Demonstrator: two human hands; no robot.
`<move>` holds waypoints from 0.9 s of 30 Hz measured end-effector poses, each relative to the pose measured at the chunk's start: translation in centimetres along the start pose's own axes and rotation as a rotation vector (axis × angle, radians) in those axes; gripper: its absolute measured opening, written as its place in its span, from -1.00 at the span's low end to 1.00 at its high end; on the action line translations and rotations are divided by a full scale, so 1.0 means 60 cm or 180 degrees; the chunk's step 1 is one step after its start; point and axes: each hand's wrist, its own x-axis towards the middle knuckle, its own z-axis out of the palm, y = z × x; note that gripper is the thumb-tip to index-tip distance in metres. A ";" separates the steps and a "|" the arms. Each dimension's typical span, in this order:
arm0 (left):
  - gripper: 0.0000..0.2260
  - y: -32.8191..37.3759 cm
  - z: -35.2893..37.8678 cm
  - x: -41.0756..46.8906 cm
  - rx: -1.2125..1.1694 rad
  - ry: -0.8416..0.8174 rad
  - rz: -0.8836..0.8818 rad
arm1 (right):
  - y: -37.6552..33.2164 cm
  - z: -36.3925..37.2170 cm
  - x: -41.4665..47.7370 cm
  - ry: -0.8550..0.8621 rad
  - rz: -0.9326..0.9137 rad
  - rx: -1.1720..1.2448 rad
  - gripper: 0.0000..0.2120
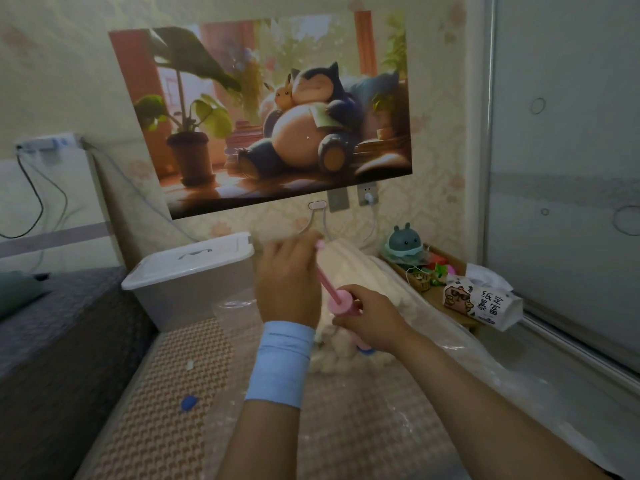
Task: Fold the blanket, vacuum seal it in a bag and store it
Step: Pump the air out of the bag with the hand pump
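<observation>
Right hand (369,323), left hand (291,282) on pump (341,303)

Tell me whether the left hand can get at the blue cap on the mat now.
Probably yes, once freed: the blue cap lies uncovered on the mat, left of the forearm, but the left hand grips the pump handle.
</observation>
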 end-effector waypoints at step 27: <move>-0.81 -0.012 0.042 -0.060 0.0013 -0.2215 -0.1006 | -0.006 0.017 -0.007 -0.0086 -0.0124 -0.0321 -0.66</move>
